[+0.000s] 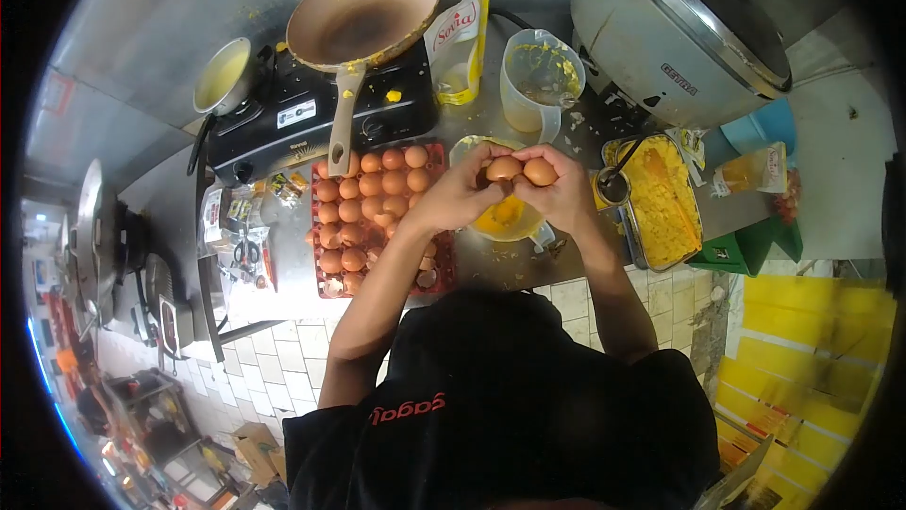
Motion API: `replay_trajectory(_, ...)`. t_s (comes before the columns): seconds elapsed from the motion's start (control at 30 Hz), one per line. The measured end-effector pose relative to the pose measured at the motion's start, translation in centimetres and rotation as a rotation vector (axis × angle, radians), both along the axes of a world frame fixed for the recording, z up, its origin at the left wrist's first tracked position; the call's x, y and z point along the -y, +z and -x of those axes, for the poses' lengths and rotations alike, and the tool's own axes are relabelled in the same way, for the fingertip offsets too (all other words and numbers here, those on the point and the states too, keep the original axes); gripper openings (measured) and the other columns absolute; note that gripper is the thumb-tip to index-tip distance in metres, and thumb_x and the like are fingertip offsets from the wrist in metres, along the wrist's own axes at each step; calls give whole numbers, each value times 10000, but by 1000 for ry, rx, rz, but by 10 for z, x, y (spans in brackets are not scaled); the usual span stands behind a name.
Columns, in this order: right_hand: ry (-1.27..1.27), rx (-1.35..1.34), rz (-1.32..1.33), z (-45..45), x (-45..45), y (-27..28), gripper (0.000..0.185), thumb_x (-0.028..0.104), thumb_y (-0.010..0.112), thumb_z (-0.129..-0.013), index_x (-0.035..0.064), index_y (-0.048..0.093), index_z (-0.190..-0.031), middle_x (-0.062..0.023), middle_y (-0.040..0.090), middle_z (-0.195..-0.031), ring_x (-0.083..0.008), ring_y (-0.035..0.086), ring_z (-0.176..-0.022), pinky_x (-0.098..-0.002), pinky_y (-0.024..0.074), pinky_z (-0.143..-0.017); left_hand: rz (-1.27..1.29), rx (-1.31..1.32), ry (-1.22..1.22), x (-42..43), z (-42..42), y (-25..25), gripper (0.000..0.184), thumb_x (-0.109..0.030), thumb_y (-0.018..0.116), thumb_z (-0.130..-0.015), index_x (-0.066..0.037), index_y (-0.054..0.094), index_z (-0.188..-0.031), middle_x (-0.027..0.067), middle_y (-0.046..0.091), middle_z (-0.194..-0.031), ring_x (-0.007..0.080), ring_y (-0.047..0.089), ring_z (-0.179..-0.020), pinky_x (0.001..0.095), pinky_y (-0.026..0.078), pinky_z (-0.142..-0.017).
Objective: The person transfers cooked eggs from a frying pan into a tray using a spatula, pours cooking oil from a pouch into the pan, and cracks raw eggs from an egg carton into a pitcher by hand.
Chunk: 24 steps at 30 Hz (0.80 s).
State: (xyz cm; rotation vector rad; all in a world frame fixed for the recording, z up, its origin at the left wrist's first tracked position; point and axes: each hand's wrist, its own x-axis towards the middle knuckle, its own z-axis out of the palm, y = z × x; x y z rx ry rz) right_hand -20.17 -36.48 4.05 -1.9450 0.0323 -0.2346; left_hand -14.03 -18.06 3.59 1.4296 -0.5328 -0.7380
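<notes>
Both hands meet over a clear plastic jug [483, 234]. Closed fingers of my left hand [461, 191] grip a brown egg [503, 168]. Right against it, another rounded brown egg [540, 171] is pinched in my right hand [564, 197]. I cannot tell whether these are two eggs or two halves of one shell. Yellow yolk [508, 212] shows in the jug below the fingers. To the left, a red egg tray [447, 269] carries many brown eggs and some broken shells; my left forearm crosses over its right side.
Behind the tray stands a black gas stove [274, 137] with a frying pan [363, 15] and a small pot [224, 76]. A second jug [543, 71], a Sovia pouch [459, 48] and a large rice cooker [675, 29] line the back. Rightward sits a pan of yellow food [665, 199] with a ladle [613, 187].
</notes>
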Motion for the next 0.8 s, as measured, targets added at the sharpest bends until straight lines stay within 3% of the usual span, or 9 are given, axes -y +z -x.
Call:
replay_trajectory(0.1,-86,-15,-5,1,2,-2,278,135,771,-781,55,659,-1022,-87,714,-938,-151,677,-867,-300,536,-783,-56,482,315,10,7,-5,484,-47,722,-819,-23,523,-1260,60,590,-1016,156,621,-952,276,521,-788)
replay_trajectory(0.2,-130,-18,-16,2,0,-9,274,145,768,-782,60,658,-1018,-84,711,-928,-155,676,-852,-298,535,-774,-119,677,376,12,11,6,366,-33,747,-755,3,628,-1099,129,620,-975,248,665,-920,326,588,-766)
replay_trajectory(0.3,-164,-39,-28,5,-2,-11,279,145,765,-774,62,657,-1018,-82,709,-923,-156,674,-844,-298,534,-771,-74,698,447,18,14,0,292,-6,750,-737,16,661,-1015,125,633,-968,241,677,-877,309,597,-751)
replay_trajectory(0.4,-186,-20,-42,5,-4,-15,286,141,760,-766,61,657,-1020,-80,706,-918,-154,672,-840,-299,534,-772,-127,717,405,15,15,2,275,-6,724,-776,14,668,-1044,105,625,-999,194,661,-919,269,571,-783)
replay_trajectory(0.5,-185,2,-50,7,-3,-9,276,130,754,-765,58,660,-1015,-84,707,-916,-156,675,-839,-300,533,-773,-38,668,405,12,10,-4,307,17,712,-760,25,660,-1063,128,639,-1004,228,687,-916,304,602,-789)
replay_trajectory(0.8,83,261,207,4,23,7,268,10,742,-734,48,670,-990,-88,698,-941,-192,682,-858,-295,534,-773,192,267,217,-6,-10,-12,376,75,659,-795,39,623,-1167,85,594,-1105,197,653,-1046,288,579,-895)
